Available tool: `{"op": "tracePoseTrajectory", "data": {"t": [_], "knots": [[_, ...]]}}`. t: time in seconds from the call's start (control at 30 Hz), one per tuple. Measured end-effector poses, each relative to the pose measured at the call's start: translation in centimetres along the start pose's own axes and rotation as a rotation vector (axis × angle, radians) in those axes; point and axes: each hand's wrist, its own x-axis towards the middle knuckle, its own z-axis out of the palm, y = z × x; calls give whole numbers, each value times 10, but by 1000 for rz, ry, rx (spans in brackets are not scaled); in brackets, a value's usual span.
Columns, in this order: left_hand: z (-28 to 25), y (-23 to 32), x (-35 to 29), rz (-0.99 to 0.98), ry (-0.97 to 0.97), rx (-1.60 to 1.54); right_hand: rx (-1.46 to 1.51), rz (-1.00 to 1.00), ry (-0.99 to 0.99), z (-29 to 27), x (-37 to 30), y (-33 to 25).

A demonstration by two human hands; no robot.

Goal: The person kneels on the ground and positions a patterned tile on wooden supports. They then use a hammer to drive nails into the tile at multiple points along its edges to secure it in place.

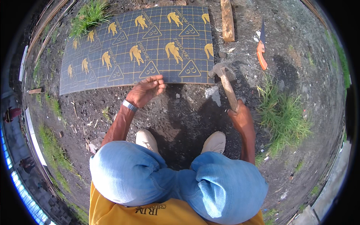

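Observation:
A claw hammer (229, 89) with a worn wooden handle is gripped near its end in my right hand (243, 118). Its metal head lies just off the near right corner of a dark board (123, 56) printed with a yellow grid and animal figures. At the board's near edge is my left hand (147, 91), a metal watch or band on its wrist. Its thumb and fingers are drawn together in a pinch; whatever they hold, if anything, is too small to make out. The board lies flat on the ground in front of my feet.
Beyond the board's right end lies a wooden plank (227, 22). A handsaw (261, 52) with an orange handle rests further right. Grass tufts grow at the right (283, 116) and far left (90, 17). My shoes (214, 142) stand on dark, littered soil.

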Motion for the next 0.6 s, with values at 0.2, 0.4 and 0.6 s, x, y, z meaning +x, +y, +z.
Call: {"op": "tracePoseTrajectory", "data": {"t": [0.2,0.4,0.6], "knots": [[-7,-2,-5,40,-23,-89,-7,12,13,-4,-3,-7],[-2,-8,-3,92,-102,-149,-6,2,12,-3,-3,-7],[-3,-3,5,107,-94,-126,2,-1,-9,-1,-2,-6]]}}
